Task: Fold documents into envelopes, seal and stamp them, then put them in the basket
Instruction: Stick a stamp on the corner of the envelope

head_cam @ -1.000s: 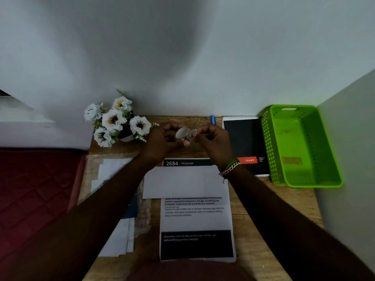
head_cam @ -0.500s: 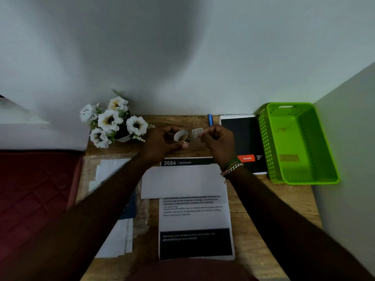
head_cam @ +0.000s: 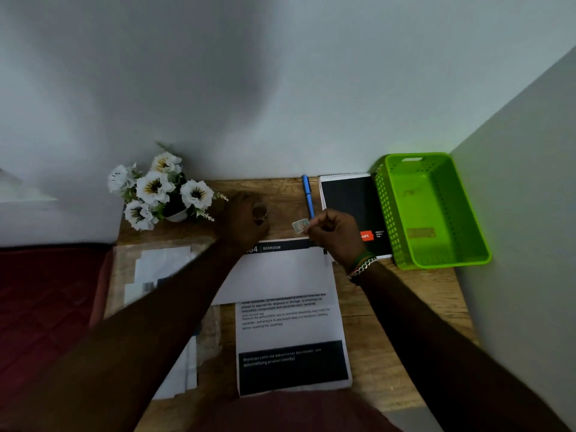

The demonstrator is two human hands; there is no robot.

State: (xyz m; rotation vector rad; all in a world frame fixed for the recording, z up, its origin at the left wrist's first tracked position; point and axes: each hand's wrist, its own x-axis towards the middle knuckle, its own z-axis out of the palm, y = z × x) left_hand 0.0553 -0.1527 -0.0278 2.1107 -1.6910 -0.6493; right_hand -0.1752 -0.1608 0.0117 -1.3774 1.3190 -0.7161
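Note:
A white envelope point(head_cam: 280, 272) lies across the top of a printed document point(head_cam: 293, 338) in the middle of the wooden desk. My right hand point(head_cam: 335, 236) pinches a small stamp point(head_cam: 300, 226) just above the envelope's far edge. My left hand point(head_cam: 246, 222) grips a small roll point(head_cam: 259, 211) down near the desk at the back, beside the flowers. The green basket point(head_cam: 436, 263) stands at the right against the wall, with a small flat brownish piece on its floor.
A pot of white flowers point(head_cam: 162, 191) stands at the back left. A blue pen point(head_cam: 308, 194) and a black spiral notebook point(head_cam: 350, 207) lie at the back. More papers and envelopes point(head_cam: 162, 275) lie at the left. A red mattress point(head_cam: 40, 307) borders the desk's left edge.
My hands have parted. The right hand has pulled the stamp free of the roll and come toward the envelope. The left hand has carried the roll down and left toward the flowers.

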